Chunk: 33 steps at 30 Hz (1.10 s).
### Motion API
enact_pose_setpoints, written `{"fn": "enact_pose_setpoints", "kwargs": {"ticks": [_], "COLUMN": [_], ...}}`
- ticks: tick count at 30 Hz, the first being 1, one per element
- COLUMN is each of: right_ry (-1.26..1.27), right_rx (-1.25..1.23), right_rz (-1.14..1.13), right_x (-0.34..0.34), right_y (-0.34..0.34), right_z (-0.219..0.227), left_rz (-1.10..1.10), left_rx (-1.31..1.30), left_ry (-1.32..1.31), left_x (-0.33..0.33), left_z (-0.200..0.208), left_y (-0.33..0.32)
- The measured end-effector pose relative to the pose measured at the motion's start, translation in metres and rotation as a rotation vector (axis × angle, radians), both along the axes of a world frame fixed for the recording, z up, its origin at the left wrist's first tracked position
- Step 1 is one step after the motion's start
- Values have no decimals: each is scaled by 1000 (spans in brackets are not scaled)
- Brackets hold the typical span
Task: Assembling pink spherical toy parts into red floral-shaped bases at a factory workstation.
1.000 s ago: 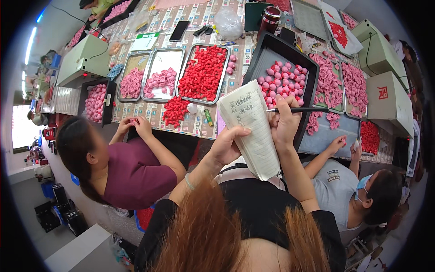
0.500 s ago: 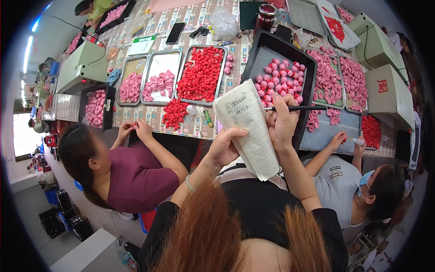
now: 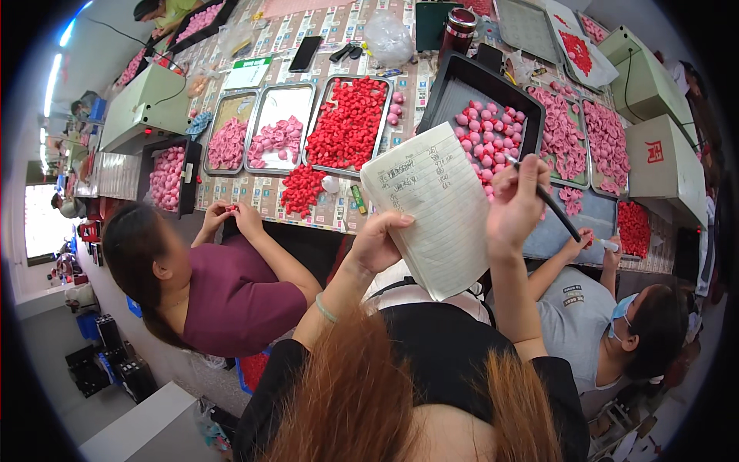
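A lined paper notebook (image 3: 431, 223) with handwriting on its upper part is held up in front of me. My left hand (image 3: 379, 242) grips its left edge, the thumb lying on the page. At the notebook's right side my right hand (image 3: 514, 206) is closed round a black pen (image 3: 560, 212), whose tip points up and left, off the paper. Behind the notebook stands a black tray (image 3: 454, 85) of pink and red balls (image 3: 489, 127), partly hidden by the page and my right hand.
Metal trays of red pieces (image 3: 346, 123) and pink pieces (image 3: 275, 142) line the table. A loose red pile (image 3: 302, 191) lies before them. A co-worker in maroon (image 3: 239, 300) sits at left, another in grey (image 3: 573, 308) at right. A dark red flask (image 3: 459, 29) stands behind the black tray.
My right hand has moved right, away from the page, and the pen has swung from nearly level to a steep slant. The notebook now faces me more fully, showing more of its page.
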State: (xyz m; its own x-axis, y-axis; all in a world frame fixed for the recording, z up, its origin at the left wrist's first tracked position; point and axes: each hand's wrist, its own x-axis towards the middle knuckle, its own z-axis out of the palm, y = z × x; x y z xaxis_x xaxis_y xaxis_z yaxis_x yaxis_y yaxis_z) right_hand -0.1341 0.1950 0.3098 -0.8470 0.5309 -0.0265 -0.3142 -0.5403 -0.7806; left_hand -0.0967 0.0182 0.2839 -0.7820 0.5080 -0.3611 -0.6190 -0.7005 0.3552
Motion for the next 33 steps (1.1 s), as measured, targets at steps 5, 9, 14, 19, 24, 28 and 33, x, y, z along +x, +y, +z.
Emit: {"fn": "enact_pose_setpoints", "kwargs": {"ticks": [5, 9, 14, 19, 24, 28, 33], "right_ry": [65, 43, 366, 319, 316, 331, 303], "right_rx": [121, 156, 364, 703, 780, 784, 890], "right_rz": [34, 186, 566, 763, 721, 761, 770], "right_x": [-3, -9, -10, 8, 17, 20, 22], "right_y": [20, 41, 49, 33, 27, 30, 27], "right_z": [20, 20, 32, 66, 61, 61, 65], "left_rz": [-34, -170, -305, -232, -161, -118, -93], "left_rx": [-48, -318, -980, -1133, -1098, -1140, -1158], "left_ry": [85, 433, 1173, 1308, 1317, 1337, 1356], "left_x": [-3, -4, -10, -4, 1, 4, 4], "left_z": [1, 24, 55, 54, 53, 51, 49], "left_y": [-12, -17, -12, -8, -6, -4, -3]}}
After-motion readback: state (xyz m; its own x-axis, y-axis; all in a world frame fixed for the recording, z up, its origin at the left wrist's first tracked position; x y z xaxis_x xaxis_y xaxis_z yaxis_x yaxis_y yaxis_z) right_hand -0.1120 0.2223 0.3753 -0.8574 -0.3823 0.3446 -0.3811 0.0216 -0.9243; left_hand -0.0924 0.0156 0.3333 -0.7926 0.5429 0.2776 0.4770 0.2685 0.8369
